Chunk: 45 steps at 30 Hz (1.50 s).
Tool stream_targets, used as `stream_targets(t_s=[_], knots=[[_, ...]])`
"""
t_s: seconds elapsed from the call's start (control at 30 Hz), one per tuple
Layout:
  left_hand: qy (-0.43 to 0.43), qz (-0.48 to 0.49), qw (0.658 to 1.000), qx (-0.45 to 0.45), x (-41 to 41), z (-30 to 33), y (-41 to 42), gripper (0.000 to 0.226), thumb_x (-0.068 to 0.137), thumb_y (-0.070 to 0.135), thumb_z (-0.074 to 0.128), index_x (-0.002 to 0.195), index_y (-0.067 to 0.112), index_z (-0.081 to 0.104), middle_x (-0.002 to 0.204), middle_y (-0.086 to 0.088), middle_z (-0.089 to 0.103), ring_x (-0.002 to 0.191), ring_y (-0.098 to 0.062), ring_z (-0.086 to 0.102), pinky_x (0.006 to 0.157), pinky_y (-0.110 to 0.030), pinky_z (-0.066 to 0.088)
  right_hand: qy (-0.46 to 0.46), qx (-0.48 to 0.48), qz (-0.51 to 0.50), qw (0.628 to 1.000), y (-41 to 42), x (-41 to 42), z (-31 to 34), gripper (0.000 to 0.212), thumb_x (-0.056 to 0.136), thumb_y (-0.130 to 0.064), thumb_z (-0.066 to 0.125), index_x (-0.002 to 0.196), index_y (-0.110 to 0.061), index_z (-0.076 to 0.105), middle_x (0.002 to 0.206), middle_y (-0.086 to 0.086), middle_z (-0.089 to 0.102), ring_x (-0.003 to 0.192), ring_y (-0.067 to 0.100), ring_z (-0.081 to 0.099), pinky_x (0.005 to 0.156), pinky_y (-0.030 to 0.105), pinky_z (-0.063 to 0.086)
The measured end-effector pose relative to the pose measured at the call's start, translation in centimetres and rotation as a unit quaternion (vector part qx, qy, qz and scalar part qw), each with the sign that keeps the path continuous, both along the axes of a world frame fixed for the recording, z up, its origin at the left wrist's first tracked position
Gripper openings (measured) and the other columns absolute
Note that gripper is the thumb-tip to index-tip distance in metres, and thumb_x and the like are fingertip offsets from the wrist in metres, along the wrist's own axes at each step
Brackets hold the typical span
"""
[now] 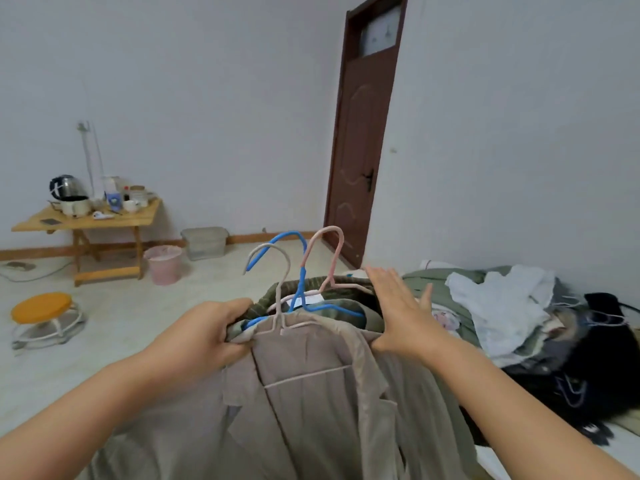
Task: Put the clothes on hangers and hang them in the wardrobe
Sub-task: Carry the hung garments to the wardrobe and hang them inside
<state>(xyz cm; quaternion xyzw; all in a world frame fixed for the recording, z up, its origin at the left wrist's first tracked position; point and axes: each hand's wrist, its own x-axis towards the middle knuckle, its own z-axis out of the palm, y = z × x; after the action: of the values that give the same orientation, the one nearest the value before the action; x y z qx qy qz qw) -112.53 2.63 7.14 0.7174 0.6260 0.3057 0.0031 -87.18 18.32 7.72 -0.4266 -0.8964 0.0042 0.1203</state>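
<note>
A: Item: three garments on hangers, bunched at near centre. Front piece, beige shirt (311, 393), on a pale hanger (277, 289); blue hanger (298, 282) and pink hanger (329, 258) behind, hooks upright.

B: Hands?

A: Left hand (211, 330) grips the bundle's left shoulder, fingers curled round cloth. Right hand (401, 313) flat and spread, palm against the right shoulder.

B: Step?

A: Likely carrying hung clothes; no wardrobe in view. Next calls for gathering the hooks. More clothes (498, 306) lie on the bed (623, 445), right.
</note>
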Motion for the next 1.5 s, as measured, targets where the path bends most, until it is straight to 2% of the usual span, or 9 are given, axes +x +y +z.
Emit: stream_targets(t_s=[0.13, 0.23, 0.3, 0.37, 0.67, 0.87, 1.07, 1.3, 1.5], knots=[[0.022, -0.043, 0.999, 0.017, 0.5, 0.8, 1.0, 0.025, 0.061, 0.048, 0.045, 0.074, 0.027, 0.041, 0.064, 0.005, 0.053, 0.055, -0.013, 0.047, 0.048, -0.026, 0.032, 0.047, 0.000, -0.032, 0.998, -2.3, 2.9, -0.1, 0.089, 0.071, -0.047, 0.068, 0.143, -0.023, 0.023, 0.144, -0.001, 0.039, 0.134, 0.019, 0.035, 0.114, 0.048, 0.017], [0.037, -0.075, 0.996, 0.018, 0.8, 1.2, 1.3, 0.025, 0.060, 0.050, 0.044, 0.073, 0.029, 0.040, 0.059, 0.007, 0.051, 0.052, -0.009, 0.044, 0.048, -0.028, 0.034, 0.089, 0.010, -0.061, 0.994, -5.3, 4.7, -0.3, 0.045, 0.074, -0.037, 0.065, 0.113, -0.023, 0.048, 0.109, 0.001, 0.061, 0.102, 0.024, 0.057, 0.081, 0.036, 0.047], [0.047, -0.088, 0.995, 0.016, 1.2, 1.2, 1.4, 0.028, 0.059, 0.052, 0.040, 0.074, 0.029, 0.040, 0.060, 0.008, 0.053, 0.052, -0.008, 0.044, 0.050, -0.028, 0.036, 0.084, 0.001, -0.060, 0.995, -7.5, 5.9, -0.7, 0.018, 0.075, -0.032, 0.063, 0.085, -0.029, 0.048, 0.083, -0.006, 0.058, 0.082, 0.021, 0.057, 0.063, 0.029, 0.042], [0.062, -0.118, 0.991, 0.001, 1.7, 1.1, 1.6, 0.025, 0.058, 0.053, 0.037, 0.075, 0.034, 0.041, 0.069, 0.021, 0.055, 0.057, -0.002, 0.048, 0.050, -0.019, 0.034, 0.079, -0.030, -0.066, 0.994, -10.1, 7.2, -1.3, 0.025, 0.074, -0.031, 0.063, 0.069, -0.032, 0.038, 0.070, -0.009, 0.050, 0.071, 0.017, 0.052, 0.057, 0.026, 0.037], [0.108, -0.241, 0.963, -0.045, 10.1, 0.1, 1.9, 0.030, 0.064, 0.034, 0.039, 0.094, 0.033, 0.046, 0.103, 0.008, 0.061, 0.100, -0.018, 0.059, 0.078, -0.029, 0.044, 0.256, -0.110, -0.156, 0.948, -22.6, 13.3, -1.3, 0.013, 0.059, -0.024, 0.050, 0.057, -0.037, 0.049, 0.054, -0.012, 0.047, 0.052, 0.002, 0.039, 0.051, 0.018, 0.025], [-0.190, -0.398, 0.878, -0.188, 20.3, 3.0, -2.9, 0.045, 0.064, 0.029, 0.055, 0.107, 0.044, 0.053, 0.115, 0.028, 0.059, 0.105, 0.020, 0.050, 0.092, -0.005, 0.039, 0.291, -0.103, -0.228, 0.923, -29.5, 19.8, -0.5, 0.012, 0.059, -0.018, 0.051, 0.055, -0.027, 0.044, 0.053, -0.009, 0.041, 0.051, 0.002, 0.035, 0.051, 0.018, 0.022], [-0.518, -0.420, 0.701, -0.253, 32.9, 5.7, -8.5, 0.028, 0.095, 0.029, 0.044, 0.110, 0.011, 0.060, 0.100, -0.010, 0.073, 0.096, -0.015, 0.069, 0.093, -0.028, 0.050, 0.276, -0.094, -0.302, 0.908, -37.4, 27.7, 0.1, 0.008, 0.058, -0.027, 0.055, 0.063, -0.022, 0.049, 0.057, -0.007, 0.045, 0.055, 0.002, 0.038, 0.054, 0.023, 0.026], [-0.544, -0.426, 0.667, -0.278, 47.9, 7.8, -16.6, 0.028, 0.096, 0.030, 0.044, 0.088, 0.011, 0.063, 0.074, 0.000, 0.074, 0.064, -0.007, 0.068, 0.076, -0.027, 0.052, 0.301, -0.115, -0.367, 0.873, -48.0, 38.0, 1.0, 0.011, 0.060, -0.020, 0.060, 0.059, -0.023, 0.049, 0.059, -0.008, 0.045, 0.058, 0.000, 0.041, 0.057, 0.023, 0.029], [-0.577, -0.418, 0.629, -0.311, 58.2, 8.4, -23.2, 0.032, 0.098, 0.019, 0.041, 0.068, 0.012, 0.050, 0.047, 0.004, 0.057, 0.046, -0.008, 0.060, 0.052, -0.018, 0.049, 0.445, -0.149, -0.392, 0.791, -56.3, 44.8, 1.9, 0.035, 0.078, -0.051, 0.059, 0.061, -0.021, 0.053, 0.066, -0.002, 0.044, 0.064, 0.003, 0.042, 0.059, 0.020, 0.030]])
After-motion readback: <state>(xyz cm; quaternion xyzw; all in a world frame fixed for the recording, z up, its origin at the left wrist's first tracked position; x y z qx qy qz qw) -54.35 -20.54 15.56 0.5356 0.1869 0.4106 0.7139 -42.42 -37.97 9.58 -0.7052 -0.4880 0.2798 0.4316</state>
